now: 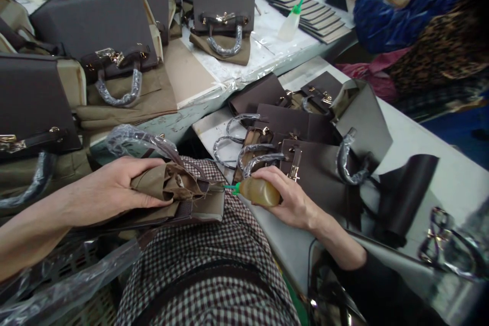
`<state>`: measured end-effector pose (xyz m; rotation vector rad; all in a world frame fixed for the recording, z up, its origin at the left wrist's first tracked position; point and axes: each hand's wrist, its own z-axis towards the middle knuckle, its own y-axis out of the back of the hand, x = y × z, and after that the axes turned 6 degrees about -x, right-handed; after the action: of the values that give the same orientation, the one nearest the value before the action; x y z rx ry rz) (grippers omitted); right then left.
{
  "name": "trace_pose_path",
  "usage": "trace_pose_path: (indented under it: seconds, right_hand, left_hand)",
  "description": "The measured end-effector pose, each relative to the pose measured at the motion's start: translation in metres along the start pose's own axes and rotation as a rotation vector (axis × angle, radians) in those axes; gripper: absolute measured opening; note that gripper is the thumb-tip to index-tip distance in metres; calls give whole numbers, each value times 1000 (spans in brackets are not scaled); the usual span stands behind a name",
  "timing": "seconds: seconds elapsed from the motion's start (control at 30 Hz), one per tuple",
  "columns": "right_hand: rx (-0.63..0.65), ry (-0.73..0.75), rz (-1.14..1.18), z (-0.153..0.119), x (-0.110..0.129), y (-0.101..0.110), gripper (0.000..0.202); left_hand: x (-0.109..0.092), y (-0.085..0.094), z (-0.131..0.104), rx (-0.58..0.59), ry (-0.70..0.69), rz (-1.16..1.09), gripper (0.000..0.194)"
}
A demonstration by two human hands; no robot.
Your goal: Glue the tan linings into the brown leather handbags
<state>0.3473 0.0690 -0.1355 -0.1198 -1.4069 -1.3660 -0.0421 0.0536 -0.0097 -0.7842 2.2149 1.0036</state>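
Observation:
My left hand [118,186] grips the bunched tan lining [168,183] of a dark brown handbag [204,209] that lies across my lap. The bag's handle [141,140] is wrapped in clear plastic and arches above my fingers. In my right hand [286,193] is a squeeze bottle [260,192] of amber liquid, held on its side. Its thin green nozzle points left, with the tip at the edge of the bag beside the lining. Whether liquid is coming out I cannot tell.
Several brown handbags [103,25] stand on the left table. More bags [313,158] lie on the lower table to the right. Another glue-type bottle [291,23] stands by stacked panels [321,18]. Across the table, a person in blue sleeves [385,20] is at work.

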Motion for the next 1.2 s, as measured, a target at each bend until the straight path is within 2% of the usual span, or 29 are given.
trace_pose_path:
  seconds: [0.1, 0.27, 0.53, 0.73, 0.9, 1.1, 1.2]
  right_hand:
    - [24, -49, 41, 1, -1, 0, 56]
    - [-46, -136, 74, -2, -5, -4, 56]
    - [-11, -238, 115, -8, -6, -8, 54]
    - [8, -323, 166, -21, 5, -9, 50]
    - [27, -360, 203, -30, 15, -11, 51]
    - [-90, -396, 155, -35, 13, -18, 53]
    - [-72, -413, 180, -38, 17, -21, 54]
  left_hand:
    - [-2, -2, 0, -7, -37, 19, 57]
    - [-6, -5, -1, -35, -94, 71, 54]
    - [-4, -11, -7, -76, -160, 163, 47]
    - [0, -14, -14, -128, -144, 204, 41]
    - [2, -16, -19, -106, -114, 195, 39]
    - [4, -22, -30, -114, -37, 168, 42]
    - [5, -30, -39, -150, -48, 193, 41]
